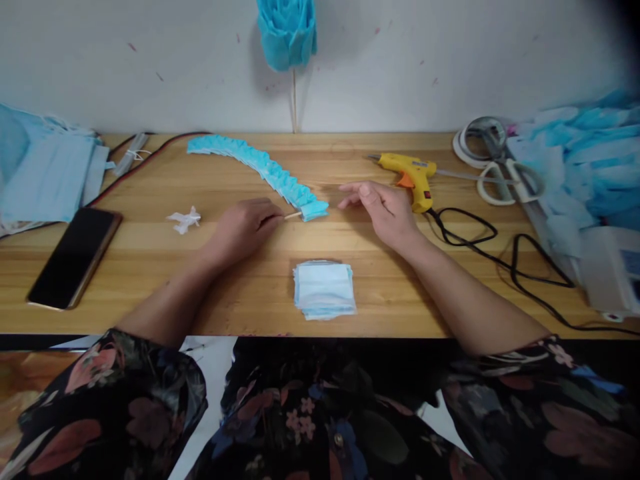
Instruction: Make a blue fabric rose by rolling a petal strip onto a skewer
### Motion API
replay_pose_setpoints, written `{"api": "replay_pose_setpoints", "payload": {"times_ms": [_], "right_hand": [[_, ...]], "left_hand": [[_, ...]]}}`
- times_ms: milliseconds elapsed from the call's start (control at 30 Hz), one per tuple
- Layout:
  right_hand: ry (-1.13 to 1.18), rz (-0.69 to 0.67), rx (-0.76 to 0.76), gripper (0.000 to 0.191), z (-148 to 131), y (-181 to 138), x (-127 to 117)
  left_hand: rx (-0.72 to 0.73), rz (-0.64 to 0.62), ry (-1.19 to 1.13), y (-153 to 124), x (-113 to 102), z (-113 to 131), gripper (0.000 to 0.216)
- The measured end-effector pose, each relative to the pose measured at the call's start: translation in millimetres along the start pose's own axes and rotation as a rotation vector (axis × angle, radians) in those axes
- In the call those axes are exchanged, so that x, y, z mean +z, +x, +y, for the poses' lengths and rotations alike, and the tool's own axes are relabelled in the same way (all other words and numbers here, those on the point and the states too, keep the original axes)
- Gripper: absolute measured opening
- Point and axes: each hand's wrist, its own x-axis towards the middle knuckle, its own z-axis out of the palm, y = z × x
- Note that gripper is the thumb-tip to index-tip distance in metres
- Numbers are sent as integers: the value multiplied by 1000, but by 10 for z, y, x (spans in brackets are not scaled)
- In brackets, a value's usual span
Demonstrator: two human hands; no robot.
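Note:
My left hand [250, 227] is closed around a thin wooden stick [293, 215]. At the stick's right end sits a small folded piece of blue fabric [315, 211], close against the near end of a curved row of folded blue pieces [260, 163]. My right hand [383, 210] is apart from the blue piece, to its right, with fingers outstretched and nothing visible in them. Just beyond that hand lies a yellow glue gun [410, 167], its nozzle pointing left. A stack of pale blue-and-white fabric squares [325, 288] lies on the table between my forearms.
A blue fabric flower [289, 33] on a stem stands at the wall. Left are face masks [50, 167], a phone [75, 257] and a crumpled white scrap [185, 220]. Right are scissors [505, 183], tape [467, 148], blue fabric pieces [590, 147] and a black cord [470, 243].

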Motion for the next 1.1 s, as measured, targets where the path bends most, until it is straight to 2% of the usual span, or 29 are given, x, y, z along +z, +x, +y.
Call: {"api": "replay_pose_setpoints", "payload": {"times_ms": [267, 500, 600, 800, 1100], "right_hand": [[-57, 28, -27, 46, -58, -2, -24], [-249, 29, -163, 31, -71, 23, -29], [-317, 5, -229, 32, -118, 13, -12], [-369, -56, -267, 34, -217, -33, 42], [-378, -22, -243, 33, -155, -24, 10]], "left_hand": [[2, 10, 25, 3, 1, 16, 36], [33, 3, 8, -3, 12, 9, 35], [40, 6, 0, -2, 25, 3, 35], [46, -20, -14, -5, 33, -24, 36], [61, -48, -9, -21, 26, 1, 34]]}}
